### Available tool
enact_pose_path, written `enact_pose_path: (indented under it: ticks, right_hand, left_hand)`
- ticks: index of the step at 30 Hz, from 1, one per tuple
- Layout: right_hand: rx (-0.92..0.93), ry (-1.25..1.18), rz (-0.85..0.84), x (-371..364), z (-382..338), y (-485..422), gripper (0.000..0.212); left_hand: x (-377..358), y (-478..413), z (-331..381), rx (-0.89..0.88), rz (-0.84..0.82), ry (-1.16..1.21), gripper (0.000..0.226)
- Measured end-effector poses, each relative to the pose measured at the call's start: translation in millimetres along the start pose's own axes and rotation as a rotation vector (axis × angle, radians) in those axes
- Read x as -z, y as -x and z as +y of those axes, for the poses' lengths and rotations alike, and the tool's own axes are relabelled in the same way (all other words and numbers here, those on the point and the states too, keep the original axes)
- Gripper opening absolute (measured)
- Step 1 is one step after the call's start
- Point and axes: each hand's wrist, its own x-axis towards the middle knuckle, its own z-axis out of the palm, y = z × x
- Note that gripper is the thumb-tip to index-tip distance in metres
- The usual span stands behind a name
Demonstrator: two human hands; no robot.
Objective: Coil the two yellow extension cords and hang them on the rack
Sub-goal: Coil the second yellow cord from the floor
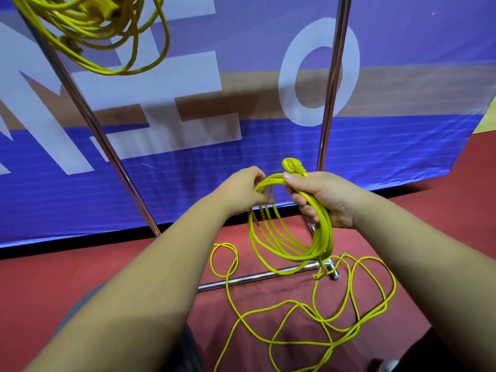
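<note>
Coiling of the second cord under way, judged roughly half done. Right hand (327,197) clenched round the top of the coil (291,238), thumb on top, plug (291,166) poking up just past the thumb toward the banner (188,170). Left hand (243,193) just beside it on the left, fingers curled, pinching a strand at the coil's upper edge. Loops hanging below both hands, plane roughly upright, long axis top to bottom. Loose remainder (292,302) sprawled on the red floor (134,264), below and to the right, nearer the right hand, lying across the rack's base bar (255,277). Both forearms stretched forward, hands level, close but apart. First cord (88,30) already hung on the rack (334,76), upper left, well apart. Likely next: left hand down for slack, then up into the right-hand grip. Risk: floor tangle snagging on the base bar.
</note>
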Motion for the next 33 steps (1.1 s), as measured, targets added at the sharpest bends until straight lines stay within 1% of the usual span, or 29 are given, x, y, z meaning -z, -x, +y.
enact_pose_path:
  ticks: [2,3,5,7,11,13,17,21,27,30,33]
  right_hand:
    - [0.020,0.002,0.038,2,2,-3,0.038]
    - [0.025,0.008,0.059,2,3,-5,0.038]
    - [0.029,0.007,0.103,4,4,-8,0.039]
    - [0.027,-0.010,0.144,5,4,-10,0.038]
    - [0.017,-0.022,0.182,4,5,-13,0.039]
    - [0.015,-0.017,0.186,3,5,-15,0.039]
    - [0.015,0.009,0.175,-1,4,-16,0.043]
    - [-0.002,0.021,0.161,-3,4,-15,0.046]
    - [0.006,-0.072,0.155,-2,3,-18,0.043]
    - [0.025,-0.103,0.118,-3,0,-16,0.045]
    - [0.030,-0.088,0.109,-1,-2,-13,0.040]
  left_hand:
    - [-1,-1,-3,0.055,0.037,-0.082,0.069]
    - [-3,-1,-6,0.088,0.047,-0.118,0.071]
    - [-4,-1,-9,0.115,0.080,-0.140,0.067]
    - [-4,-1,-9,0.055,0.132,-0.132,0.057]
    - [1,3,5,-0.149,0.213,-0.108,0.026]
    - [4,5,8,-0.200,0.197,-0.068,0.023]
    - [9,8,8,-0.274,0.099,0.047,0.021]
    - [10,7,7,-0.234,0.141,0.140,0.012]
    - [12,1,12,-0.167,0.266,0.208,0.013]
    - [14,-2,9,-0.113,0.317,0.299,0.014]
    - [16,-4,8,-0.068,0.370,0.401,0.010]
